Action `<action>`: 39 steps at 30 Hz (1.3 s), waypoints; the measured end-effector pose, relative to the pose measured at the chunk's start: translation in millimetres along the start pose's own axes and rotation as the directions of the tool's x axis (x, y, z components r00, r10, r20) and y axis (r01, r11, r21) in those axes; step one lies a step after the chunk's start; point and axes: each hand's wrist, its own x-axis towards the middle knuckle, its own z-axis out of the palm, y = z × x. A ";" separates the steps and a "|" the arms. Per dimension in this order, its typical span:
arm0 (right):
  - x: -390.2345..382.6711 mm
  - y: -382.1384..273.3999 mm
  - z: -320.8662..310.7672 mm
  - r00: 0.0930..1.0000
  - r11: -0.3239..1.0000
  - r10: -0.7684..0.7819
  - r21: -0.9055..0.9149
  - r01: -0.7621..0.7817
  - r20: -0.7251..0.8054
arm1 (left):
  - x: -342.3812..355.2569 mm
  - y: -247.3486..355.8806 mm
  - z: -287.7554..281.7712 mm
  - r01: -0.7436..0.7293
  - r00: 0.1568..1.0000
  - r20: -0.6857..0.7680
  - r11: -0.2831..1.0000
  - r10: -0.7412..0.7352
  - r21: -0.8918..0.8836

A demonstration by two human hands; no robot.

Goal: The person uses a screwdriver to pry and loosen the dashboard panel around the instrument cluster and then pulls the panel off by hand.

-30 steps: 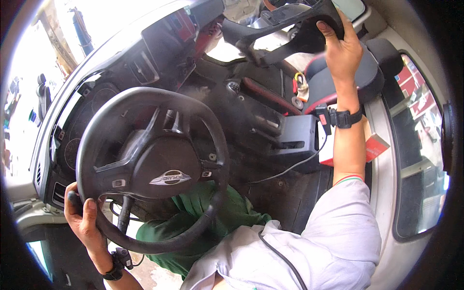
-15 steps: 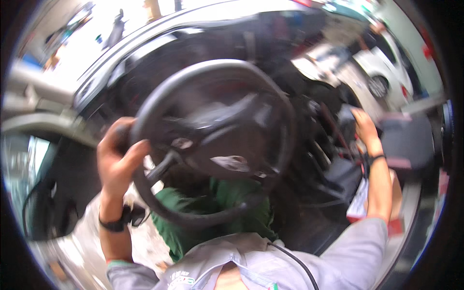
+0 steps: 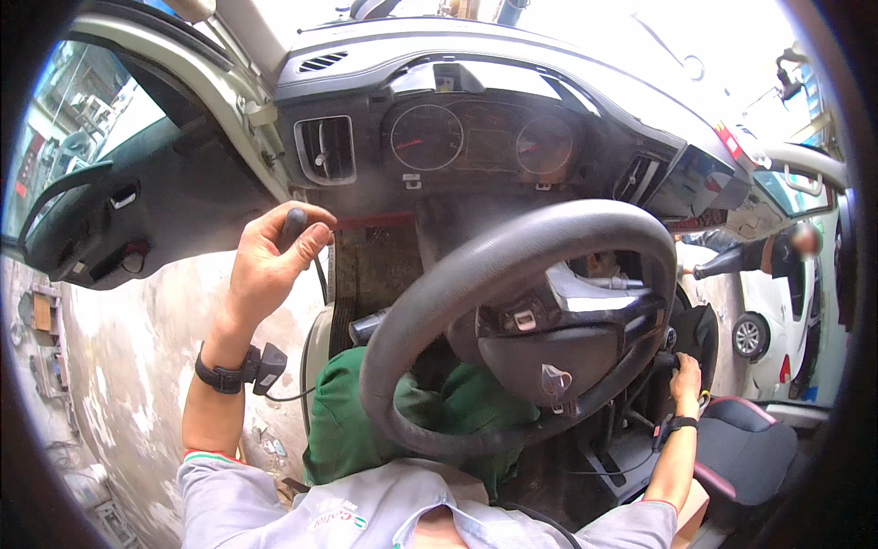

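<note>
I sit behind the black steering wheel (image 3: 517, 229). My left hand (image 3: 268, 267) is closed around a black knob-ended item (image 3: 294, 222) on a thin dark stem, left of the wheel and below the round air vent area. My right hand (image 3: 686, 382) is right of the wheel, by the centre console, its fingers curled over a dark object that I cannot make out. The instrument cluster (image 3: 489, 137) sits exposed above the wheel, with a dark opening below it.
The open door (image 3: 165, 188) is at left, over a stained concrete floor (image 3: 119, 366). The passenger seat (image 3: 750, 457) is at lower right. Beyond the far opening, another person (image 3: 777, 249) stands by a white car (image 3: 768, 311).
The view has swung toward the dashboard. My right hand has come down from the raised black trim frame to the console. My left hand has left the wheel rim for the knob-ended item.
</note>
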 end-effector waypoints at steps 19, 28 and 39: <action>-37.5 -362.0 -278.9 0.634 0.543 -0.442 0.374 0.752 -0.634 | 25.6 -49.7 54.8 -0.541 0.841 0.295 0.727 0.454 0.423; -95.7 -422.2 -234.4 0.521 0.163 -0.797 0.721 0.673 -0.305 | -54.8 32.1 12.1 -0.664 0.711 0.242 0.516 0.661 0.541; -124.5 -465.4 -246.0 0.608 0.183 -0.794 0.946 0.266 -0.017 | -101.0 52.7 58.0 -0.876 0.435 0.317 0.314 0.843 0.367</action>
